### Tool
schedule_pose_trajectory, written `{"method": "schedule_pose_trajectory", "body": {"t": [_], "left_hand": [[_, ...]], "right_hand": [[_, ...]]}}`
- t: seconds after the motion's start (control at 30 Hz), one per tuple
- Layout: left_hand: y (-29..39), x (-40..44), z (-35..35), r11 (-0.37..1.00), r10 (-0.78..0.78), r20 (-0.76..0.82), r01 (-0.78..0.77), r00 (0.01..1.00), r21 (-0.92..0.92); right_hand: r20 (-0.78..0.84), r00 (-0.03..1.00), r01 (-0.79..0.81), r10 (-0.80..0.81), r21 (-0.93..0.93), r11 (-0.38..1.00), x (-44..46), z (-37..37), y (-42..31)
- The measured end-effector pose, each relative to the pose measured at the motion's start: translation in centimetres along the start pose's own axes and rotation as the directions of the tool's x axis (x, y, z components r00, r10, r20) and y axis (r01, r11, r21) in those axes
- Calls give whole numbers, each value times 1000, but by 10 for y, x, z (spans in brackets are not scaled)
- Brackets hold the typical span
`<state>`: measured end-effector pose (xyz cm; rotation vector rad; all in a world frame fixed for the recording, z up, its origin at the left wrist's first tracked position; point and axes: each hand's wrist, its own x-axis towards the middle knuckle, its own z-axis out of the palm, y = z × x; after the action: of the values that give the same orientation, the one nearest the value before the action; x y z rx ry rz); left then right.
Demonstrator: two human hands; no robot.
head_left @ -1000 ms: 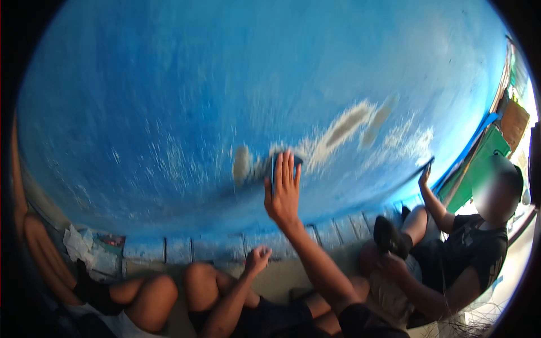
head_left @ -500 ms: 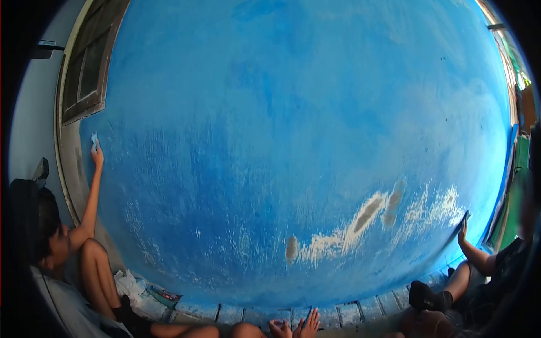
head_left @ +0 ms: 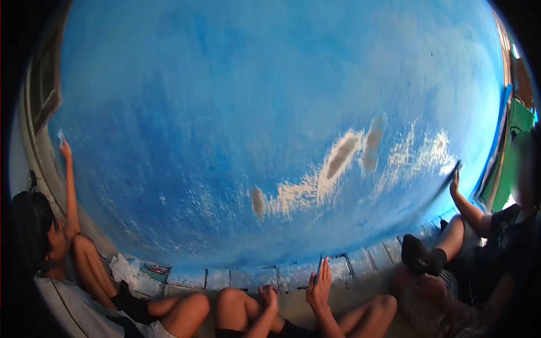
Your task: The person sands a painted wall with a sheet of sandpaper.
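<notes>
My left hand [head_left: 269, 294] is in front of my bent knee at the bottom centre. Its fingers are curled, and whatever they may hold is hidden. To its right, my right hand [head_left: 319, 287] is raised with its fingers up. Along its fingers and thumb it grips a thin flat dark piece [head_left: 320, 267], seen edge-on; its kind is unclear. Both hands are apart from the blue wall [head_left: 186, 129], which rises beyond the row of paving blocks [head_left: 256, 277]. Low on the wall, the paint is worn to white, with grey patches [head_left: 342, 158].
At left, a seated person [head_left: 42, 236] holds a small pale-blue piece [head_left: 61, 135] to the wall. At right, another seated person [head_left: 496, 242] presses a dark piece [head_left: 458, 165] against it. Crumpled white plastic [head_left: 125, 269] and a small colourful packet [head_left: 158, 271] lie by the wall's foot.
My view has tilted down, so the wall marks sit higher and my legs show more. My right hand has risen and moved away from my left hand, which has curled more.
</notes>
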<state>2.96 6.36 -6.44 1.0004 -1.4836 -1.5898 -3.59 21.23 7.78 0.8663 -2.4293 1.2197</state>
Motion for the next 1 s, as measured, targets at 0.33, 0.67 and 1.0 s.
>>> {"method": "schedule_pose_trajectory", "body": {"t": [0.33, 0.67, 1.0], "left_hand": [[12, -21, 20, 976, 157, -60, -145, 986, 164], [42, 12, 0, 984, -173, 350, 152, 920, 89], [93, -2, -17, 670, -521, 740, 741, 424, 47]], "right_hand": [[154, 961, -249, 231, 112, 962, -38, 40, 44], [659, 711, -620, 244, 424, 660, -41, 52, 48], [904, 414, -908, 101, 404, 107, -28, 30, 44]]}}
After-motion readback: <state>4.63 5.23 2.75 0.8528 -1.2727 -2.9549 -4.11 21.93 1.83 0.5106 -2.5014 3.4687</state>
